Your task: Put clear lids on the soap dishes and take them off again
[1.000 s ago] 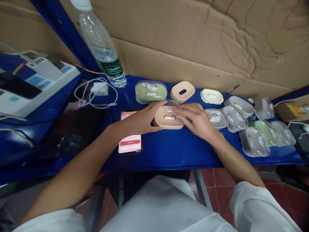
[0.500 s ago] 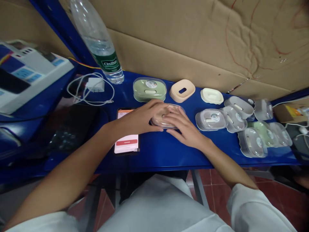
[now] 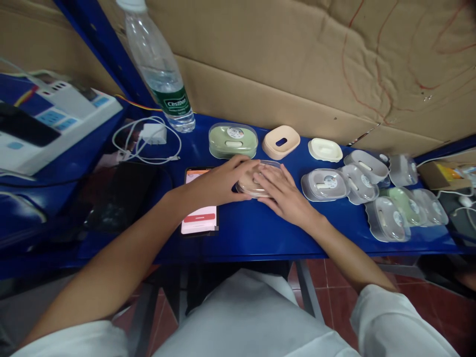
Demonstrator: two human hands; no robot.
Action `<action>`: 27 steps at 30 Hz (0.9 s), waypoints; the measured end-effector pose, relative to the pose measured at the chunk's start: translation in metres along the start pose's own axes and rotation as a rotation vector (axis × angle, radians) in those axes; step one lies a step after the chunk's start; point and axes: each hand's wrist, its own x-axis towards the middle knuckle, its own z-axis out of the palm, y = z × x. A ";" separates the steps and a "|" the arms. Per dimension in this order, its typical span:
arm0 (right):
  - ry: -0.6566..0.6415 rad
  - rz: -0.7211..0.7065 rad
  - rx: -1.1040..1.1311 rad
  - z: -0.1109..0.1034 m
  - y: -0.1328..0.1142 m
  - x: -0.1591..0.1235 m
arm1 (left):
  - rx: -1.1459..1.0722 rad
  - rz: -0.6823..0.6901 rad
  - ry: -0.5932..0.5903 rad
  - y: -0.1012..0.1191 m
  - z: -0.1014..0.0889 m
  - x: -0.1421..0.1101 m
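A peach soap box under a clear lid (image 3: 248, 184) lies on the blue table (image 3: 260, 233) in front of me. My left hand (image 3: 219, 181) wraps round its left end, thumb at the front. My right hand (image 3: 281, 191) lies flat over the lid, fingers stretched leftward and pressing down on it. Most of the box is hidden beneath the two hands.
Behind stand a green lidded box (image 3: 232, 140), a peach tray (image 3: 280, 141) and a cream tray (image 3: 325, 149). Several clear-lidded boxes (image 3: 372, 193) crowd the right. A phone (image 3: 199, 208) lies by my left wrist; a water bottle (image 3: 159, 69), charger cable (image 3: 148, 141) and cardboard wall (image 3: 297, 64) are beyond.
A clear lid has come down over the peach box. My right hand slid left and flattened on top of it; my left hand stayed at the box's left end.
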 end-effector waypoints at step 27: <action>0.042 0.228 -0.083 0.018 -0.009 0.000 | 0.098 -0.003 0.081 -0.003 0.002 0.004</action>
